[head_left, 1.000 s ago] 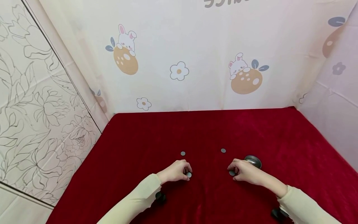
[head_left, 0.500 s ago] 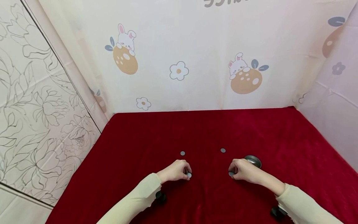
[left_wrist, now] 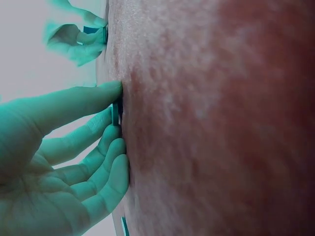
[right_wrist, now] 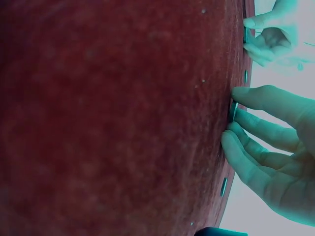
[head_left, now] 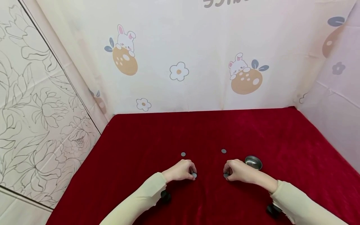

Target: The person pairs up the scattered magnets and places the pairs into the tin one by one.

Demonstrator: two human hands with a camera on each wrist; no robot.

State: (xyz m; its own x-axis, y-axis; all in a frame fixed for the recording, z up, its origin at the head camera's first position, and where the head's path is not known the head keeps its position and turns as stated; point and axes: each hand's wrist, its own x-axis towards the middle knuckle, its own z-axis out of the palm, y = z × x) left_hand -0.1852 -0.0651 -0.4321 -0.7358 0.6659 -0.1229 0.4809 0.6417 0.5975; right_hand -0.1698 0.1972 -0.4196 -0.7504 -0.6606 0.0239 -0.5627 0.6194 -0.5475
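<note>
My left hand (head_left: 181,170) pinches a small round grey disc (head_left: 194,175) between thumb and fingertips, low on the red cloth. Facing it across a short gap, my right hand (head_left: 239,171) holds a similar grey disc (head_left: 226,175) the same way. In the left wrist view the disc (left_wrist: 115,113) shows edge-on between thumb and fingers, with fingertips against the cloth. The right wrist view likewise shows a thin disc (right_wrist: 233,112) by the thumb and forefinger. Whether the discs are coins or magnets I cannot tell.
Farther back lie two more grey discs, a left one (head_left: 183,154) and a right one (head_left: 223,151). A small shiny metal bowl (head_left: 253,162) stands behind my right wrist. Red cloth (head_left: 157,134) covers the table, and a printed curtain (head_left: 202,87) hangs at its far edge.
Both hands have moved inward with their discs, the left one slightly rightward and the right one leftward. More of the metal bowl now shows. The two far discs lie where they were.
</note>
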